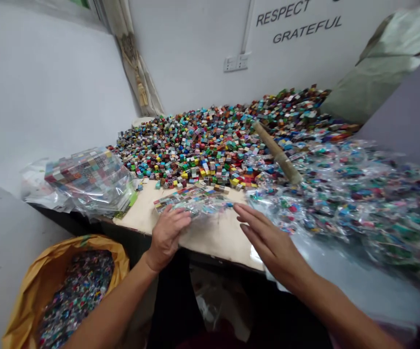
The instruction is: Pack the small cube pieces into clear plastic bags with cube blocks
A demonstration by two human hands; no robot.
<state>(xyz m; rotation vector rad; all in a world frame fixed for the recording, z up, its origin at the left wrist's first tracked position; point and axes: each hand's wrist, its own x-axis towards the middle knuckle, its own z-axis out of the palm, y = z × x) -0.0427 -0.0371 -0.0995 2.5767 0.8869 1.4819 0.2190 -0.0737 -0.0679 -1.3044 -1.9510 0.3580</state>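
A clear plastic bag [199,201] with a flat layer of small multicoloured square cubes lies on the pale tabletop in front of me. My left hand [169,235] is at the bag's near left corner, its fingers loosely bent and apart; whether they press on the plastic is hard to see. To the right of the bag, my right hand [268,242] hovers palm inward over the table edge, fingers stretched out and holding nothing. Its fingertips are close to the bag's right end.
A big heap of loose cubes [195,140] covers the back. Filled clear bags [359,194] pile up on the right, and a wooden stick [277,152] leans there. At left lies a wrapped mosaic block [89,169]. An orange sack [119,247] of small pieces stands below.
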